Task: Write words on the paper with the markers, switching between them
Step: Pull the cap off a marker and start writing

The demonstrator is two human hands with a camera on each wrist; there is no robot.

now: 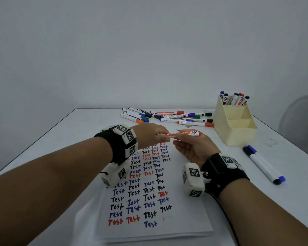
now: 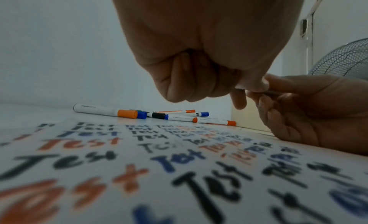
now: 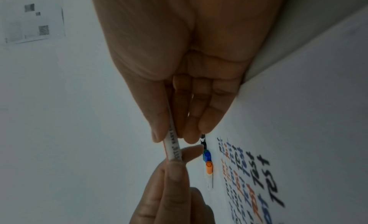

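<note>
Crowding the table (image 1: 89, 125): loose markers (image 1: 167, 115), organiser (image 1: 236, 128).

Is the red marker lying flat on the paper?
No: both hands hold the red marker level above the paper.

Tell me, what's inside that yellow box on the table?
The yellow box has markers standing in its tall back part, with blue, black and red caps poking out. The two lower front parts look empty, but their bottoms are partly hidden by the walls.
</note>
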